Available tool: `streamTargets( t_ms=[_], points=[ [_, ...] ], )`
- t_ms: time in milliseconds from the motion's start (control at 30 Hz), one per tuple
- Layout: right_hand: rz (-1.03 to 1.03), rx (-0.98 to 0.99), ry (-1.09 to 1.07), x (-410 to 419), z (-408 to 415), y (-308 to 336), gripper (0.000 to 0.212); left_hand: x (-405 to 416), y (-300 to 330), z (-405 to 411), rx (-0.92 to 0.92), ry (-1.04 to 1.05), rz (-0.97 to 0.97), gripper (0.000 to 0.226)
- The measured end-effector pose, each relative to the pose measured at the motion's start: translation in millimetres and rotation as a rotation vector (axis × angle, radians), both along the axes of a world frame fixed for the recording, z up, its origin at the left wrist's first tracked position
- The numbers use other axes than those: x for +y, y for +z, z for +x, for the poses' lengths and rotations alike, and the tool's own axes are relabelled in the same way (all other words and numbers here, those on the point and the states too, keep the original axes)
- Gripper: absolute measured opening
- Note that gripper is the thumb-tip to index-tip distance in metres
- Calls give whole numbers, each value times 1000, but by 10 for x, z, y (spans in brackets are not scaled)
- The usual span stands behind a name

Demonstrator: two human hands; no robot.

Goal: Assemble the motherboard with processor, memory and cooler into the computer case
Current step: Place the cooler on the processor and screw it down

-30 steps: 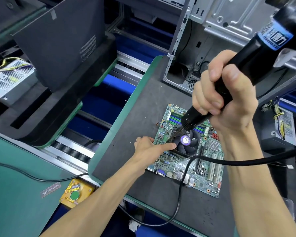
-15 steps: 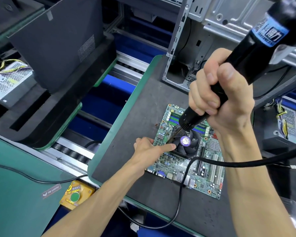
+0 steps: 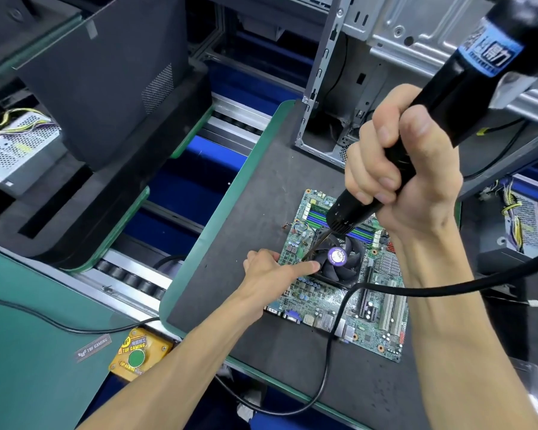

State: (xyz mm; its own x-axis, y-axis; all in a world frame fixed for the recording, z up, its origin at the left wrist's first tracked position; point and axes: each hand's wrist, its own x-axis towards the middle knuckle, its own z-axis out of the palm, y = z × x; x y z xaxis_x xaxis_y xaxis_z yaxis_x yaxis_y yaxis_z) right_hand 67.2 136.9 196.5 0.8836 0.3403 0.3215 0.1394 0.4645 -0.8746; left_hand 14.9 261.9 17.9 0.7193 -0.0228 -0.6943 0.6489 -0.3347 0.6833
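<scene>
A green motherboard [image 3: 320,302] lies flat on the dark mat [image 3: 236,231]. On it sits a black fan cooler [image 3: 342,265] with a purple round label; blue and green memory slots lie behind it. My left hand [image 3: 274,271] rests on the board's left side, its forefinger stretched to the cooler's edge. My right hand [image 3: 407,178] grips a black electric screwdriver [image 3: 466,79] held tilted, its bit pointing down at the cooler's near-left corner. The open metal computer case [image 3: 333,97] stands at the back of the mat.
The screwdriver's black cable [image 3: 333,330] loops across the board and off the front edge. A roller conveyor [image 3: 131,277] runs at the left, with a black case panel [image 3: 106,76] on another pallet. A yellow box with a green button [image 3: 136,356] sits at the bench front. Power supplies lie far left and far right.
The screwdriver and my right hand have shifted slightly up and left in view; the bit stays at the cooler corner. My left hand has not moved.
</scene>
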Motion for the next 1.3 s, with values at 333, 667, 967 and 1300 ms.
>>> streamTargets(
  t_ms=[333,667,967,1300],
  points=[
    [31,-17,40,-25,-12,-21,29,3,-16,6,4,-19,5,95],
    [12,-4,-20,-54,-64,-17,35,19,25,10,15,-47,0,90],
    [31,24,-46,-66,-69,-16,40,22,-1,11,3,-40,-28,72],
    [29,31,-113,-9,-142,-27,41,19,-30,-7,-34,-40,-3,79]
  ],
)
